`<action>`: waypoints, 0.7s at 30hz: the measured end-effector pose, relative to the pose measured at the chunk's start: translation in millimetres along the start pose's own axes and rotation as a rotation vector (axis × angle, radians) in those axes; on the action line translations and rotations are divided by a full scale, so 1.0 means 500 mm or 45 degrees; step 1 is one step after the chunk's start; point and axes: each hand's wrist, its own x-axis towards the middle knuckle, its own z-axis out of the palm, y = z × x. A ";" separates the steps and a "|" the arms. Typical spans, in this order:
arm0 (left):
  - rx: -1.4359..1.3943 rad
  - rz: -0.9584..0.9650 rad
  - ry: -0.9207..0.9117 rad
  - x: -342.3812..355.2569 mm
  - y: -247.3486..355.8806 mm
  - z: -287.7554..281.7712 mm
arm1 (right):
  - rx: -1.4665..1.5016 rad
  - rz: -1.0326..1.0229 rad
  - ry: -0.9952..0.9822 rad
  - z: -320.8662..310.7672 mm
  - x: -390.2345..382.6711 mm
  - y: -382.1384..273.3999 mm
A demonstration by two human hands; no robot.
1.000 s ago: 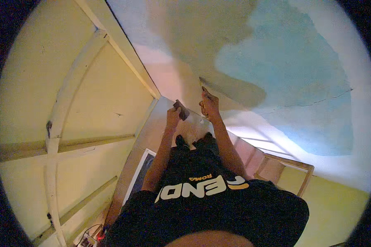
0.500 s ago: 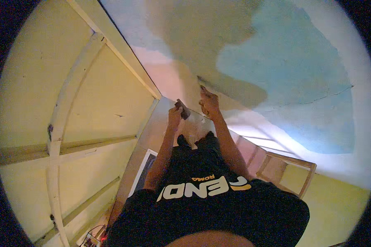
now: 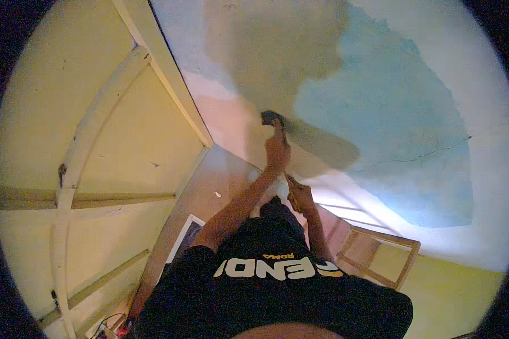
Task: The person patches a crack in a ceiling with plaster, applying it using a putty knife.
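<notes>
My left hand (image 3: 276,151) is raised to the painted wall (image 3: 379,96), its fingers closed on a dark, flat rectangular block (image 3: 271,118) held at the wall's surface. Whether the block presses on the wall or is just off it, I cannot tell. Lower down and slightly to the right, my right hand (image 3: 301,198) is closed around a slim tool, whose narrow end (image 3: 289,177) points up toward my left wrist. Most of that tool is hidden in the fist. Around the block the wall carries pink, white and blue-green patches, with a broad shadow across them.
On the left runs a yellowish panel wall with wooden battens (image 3: 68,186). A wooden frame (image 3: 404,263) stands at the lower right, near a yellow-green wall. A white-edged dark panel (image 3: 186,234) leans beyond my left arm. A crack (image 3: 441,148) crosses the wall at right.
My left hand has moved up and right, bringing the dark block to the wall. My right hand has dropped away from the wall, down and to the right, still closed on the slim tool.
</notes>
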 end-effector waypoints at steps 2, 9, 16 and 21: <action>-0.040 0.056 0.012 -0.051 0.028 0.048 | 0.453 0.233 0.131 0.025 -0.065 0.036; -0.264 -0.183 -0.081 -0.098 -0.170 0.167 | 1.118 0.631 0.025 -0.010 -0.136 0.054; -0.417 -0.276 0.412 0.064 0.040 0.012 | 1.287 1.043 -0.022 -0.032 -0.158 0.043; -0.326 -0.307 0.080 -0.018 -0.020 0.077 | 1.177 0.677 -0.045 0.000 -0.140 0.068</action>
